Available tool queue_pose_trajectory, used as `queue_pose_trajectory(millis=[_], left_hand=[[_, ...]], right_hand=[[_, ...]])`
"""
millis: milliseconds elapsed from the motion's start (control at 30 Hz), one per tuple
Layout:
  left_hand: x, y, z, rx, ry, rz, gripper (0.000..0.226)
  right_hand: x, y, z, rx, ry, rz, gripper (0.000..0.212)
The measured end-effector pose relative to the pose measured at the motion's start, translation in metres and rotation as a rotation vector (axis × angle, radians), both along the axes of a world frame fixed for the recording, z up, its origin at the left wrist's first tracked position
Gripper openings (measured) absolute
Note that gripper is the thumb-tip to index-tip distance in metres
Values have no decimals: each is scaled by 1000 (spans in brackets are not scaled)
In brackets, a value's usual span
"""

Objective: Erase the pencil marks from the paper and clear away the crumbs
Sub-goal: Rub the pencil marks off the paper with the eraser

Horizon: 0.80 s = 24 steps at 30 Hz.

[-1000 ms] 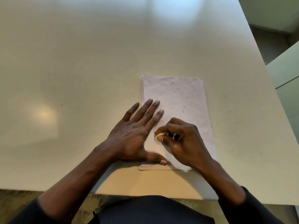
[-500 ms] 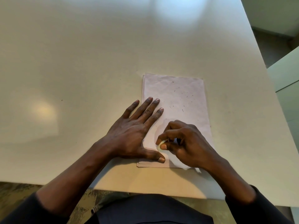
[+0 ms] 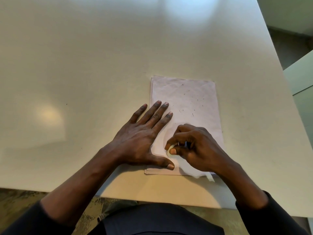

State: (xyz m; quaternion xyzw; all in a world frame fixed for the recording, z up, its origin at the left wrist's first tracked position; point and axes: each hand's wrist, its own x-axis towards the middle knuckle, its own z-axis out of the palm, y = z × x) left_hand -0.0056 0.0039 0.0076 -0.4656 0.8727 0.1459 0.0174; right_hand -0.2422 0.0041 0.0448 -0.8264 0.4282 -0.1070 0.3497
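Paper (image 3: 194,97): pale stack, lay flat on the table (image 3: 84,65), centre-right of the frame.
Crumbs (image 3: 191,102): dark specks, scattered over the paper's upper half.
Left hand (image 3: 140,138): lay flat with fingers straight and slightly spread. It pressed the paper's left edge, thumb near its lower edge.
Right hand (image 3: 194,148): fingers curled, with thumb and forefinger pinching the eraser.
Eraser (image 3: 170,150): small and pale, touched the paper's lower half, just above the left thumb.

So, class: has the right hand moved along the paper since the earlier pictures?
Yes: the right hand slid toward the near edge of the paper.
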Motion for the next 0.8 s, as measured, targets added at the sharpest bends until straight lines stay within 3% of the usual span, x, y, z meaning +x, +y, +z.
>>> queue_pose_trajectory(millis=[133, 367, 500, 800], left_hand=[[0, 0, 1, -2, -6, 0, 144], [-1, -1, 0, -19, -10, 5, 146], [-1, -2, 0, -14, -5, -3, 145], [0, -1, -1, -24, -2, -4, 144]], right_hand=[[7, -3, 1, -29, -15, -49, 12], [-7, 0, 8, 36, 100, 83, 16], [-3, 0, 6, -1, 33, 4, 13], [-14, 4, 6, 31, 58, 46, 14]])
